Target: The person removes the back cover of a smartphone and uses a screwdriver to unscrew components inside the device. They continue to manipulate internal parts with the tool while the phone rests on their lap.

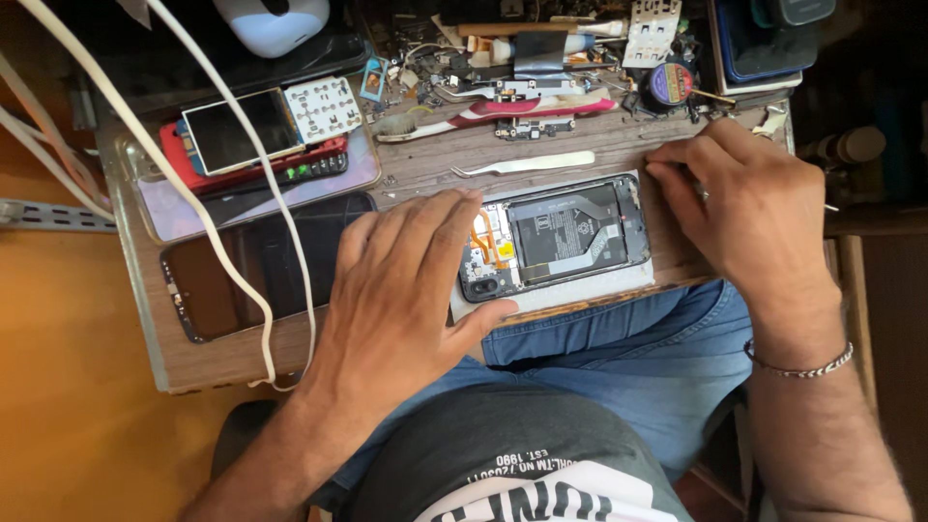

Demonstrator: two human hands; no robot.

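Head view, looking straight down: the left hand [401, 280] lies flat and spread, fingers loose and holding nothing — its fingertips rest on the left end of the opened phone [551, 237], over the orange flex strip, and its thumb runs along the near edge of the grey mat [633, 278] under the phone. The right hand [749, 208] is also slack and not grasping; its fingertips press on the wooden board [425, 164] just beside the phone's right end, and whether they touch the phone's rim cannot be told. A metal bracelet [800, 365] sits on that wrist.

The phone lies back-up with its cover off, dark battery showing, on the mat at the near middle of the board, above the person's jeans.

Just beyond it — metal tweezers [527, 164], then a toothbrush [474, 116] with a red-and-white handle. Left of the left hand lies a dark screen panel [242, 271], crossed by a white cable [261, 290]. Farther left and back, a red keypad phone [256, 155] with a loose display on it. Small parts and a roll of tape [672, 85] crowd the far edge.
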